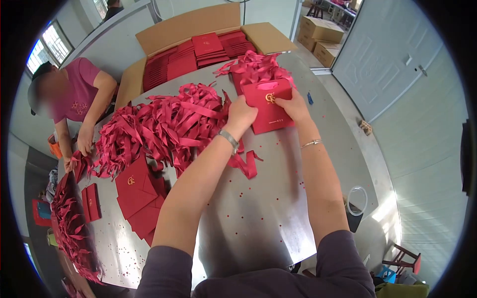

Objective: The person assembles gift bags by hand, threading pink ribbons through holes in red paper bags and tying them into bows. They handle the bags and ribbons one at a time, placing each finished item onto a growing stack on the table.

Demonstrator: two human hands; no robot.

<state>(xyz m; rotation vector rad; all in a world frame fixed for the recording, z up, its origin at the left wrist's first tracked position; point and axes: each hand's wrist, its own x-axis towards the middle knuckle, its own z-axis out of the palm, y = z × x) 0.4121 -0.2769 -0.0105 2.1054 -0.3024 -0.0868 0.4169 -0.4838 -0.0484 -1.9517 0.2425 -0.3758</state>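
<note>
Between my two hands is a red paper bag (271,111) with a gold emblem and a pink ribbon at its top edge. My left hand (242,113) grips its left side, and my right hand (295,106) holds the right side with the thumb on the front. Just behind it lie more red bags with bunched ribbons (258,67). A large heap of loose red ribbons (164,121) spreads to the left of my left hand. Nearer to me on the left, flat red bags (136,186) overlap in a loose pile.
A cardboard box (189,25) full of red bags stands at the table's far edge. At the left, a co-worker (82,89) handles red pieces beside a ribboned row (72,223). Small red dots dot the metal table (258,218). A clear ring-shaped object (357,200) sits at the right edge.
</note>
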